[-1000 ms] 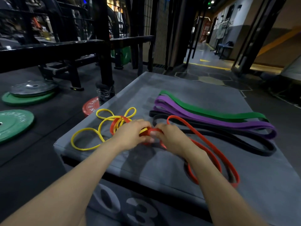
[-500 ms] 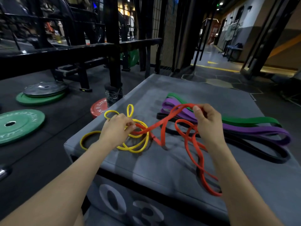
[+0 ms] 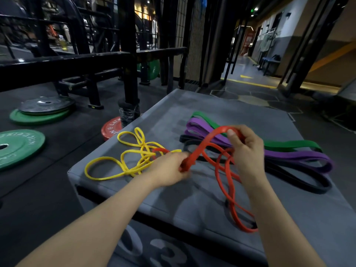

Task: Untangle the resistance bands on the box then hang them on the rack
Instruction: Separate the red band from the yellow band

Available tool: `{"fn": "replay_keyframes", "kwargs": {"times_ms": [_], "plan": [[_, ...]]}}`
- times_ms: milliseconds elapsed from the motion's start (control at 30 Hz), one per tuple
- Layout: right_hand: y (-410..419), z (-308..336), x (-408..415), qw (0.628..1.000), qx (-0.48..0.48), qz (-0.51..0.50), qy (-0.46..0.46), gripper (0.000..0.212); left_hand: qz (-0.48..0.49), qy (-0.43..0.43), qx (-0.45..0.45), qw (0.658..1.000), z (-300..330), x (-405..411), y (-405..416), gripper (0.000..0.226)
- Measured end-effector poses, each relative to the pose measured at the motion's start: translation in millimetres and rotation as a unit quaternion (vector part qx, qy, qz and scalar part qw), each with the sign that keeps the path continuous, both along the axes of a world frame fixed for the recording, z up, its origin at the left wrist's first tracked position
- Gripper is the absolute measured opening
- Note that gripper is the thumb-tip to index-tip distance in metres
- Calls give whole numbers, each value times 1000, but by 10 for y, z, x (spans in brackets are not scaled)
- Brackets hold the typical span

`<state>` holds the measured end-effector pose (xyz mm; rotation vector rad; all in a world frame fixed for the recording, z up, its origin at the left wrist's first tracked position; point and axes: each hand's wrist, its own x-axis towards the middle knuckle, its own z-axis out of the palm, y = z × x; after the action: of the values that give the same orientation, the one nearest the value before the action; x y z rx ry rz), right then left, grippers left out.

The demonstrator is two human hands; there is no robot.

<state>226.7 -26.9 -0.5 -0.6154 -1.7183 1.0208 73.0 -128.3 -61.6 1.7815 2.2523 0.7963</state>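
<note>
both hands on the red band over the box. left hand pinches the red strip low, near where it runs into the yellow band; right hand has fingers curled round a raised red loop, held up off the box top. rest of red trails down twisted toward the near edge of the box. yellow lies in loose coils on the left part of the box top, w/ a bit of red showing inside its knot, so the two look not yet separated. green band, purple band and black band lie side by side, flat, on the right, look tangle-free. step in hand, prob: free red from yellow. to do it well: keep the left pinch close to the knot, feed the red loop back thru w/ the right rather than yanking, since stretch would tighten the snarl; keep yellow flat on the box so coils don't flip. rack stands behind the box, nothing hung there that i can see.
</note>
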Motion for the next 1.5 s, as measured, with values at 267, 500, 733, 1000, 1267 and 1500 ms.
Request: {"fn": "replay_keyframes", "kwargs": {"times_ms": [267,500,733,1000,1267,1500], "plan": [[239,-134,114,953,5,-195,-231,18,78,-41,140,986,23,-392,-153,8],[-116,-146,-24,839,252,-70,-478,56,37,-33,106,993,133,-309,-208,13],[-291,-255,-359,873,225,70,-426,45,-6,-2,112,994,184,-83,-90,32],[-193,-216,-444,952,172,8,-252,17,181,1,142,973,31,-440,-346,66],[-223,-115,-498,989,74,50,-115,8,140,-61,71,986,-110,-558,-422,43],[-245,-106,-489,992,44,87,-85,7,115,-26,142,983,-20,-384,-382,51]]}}
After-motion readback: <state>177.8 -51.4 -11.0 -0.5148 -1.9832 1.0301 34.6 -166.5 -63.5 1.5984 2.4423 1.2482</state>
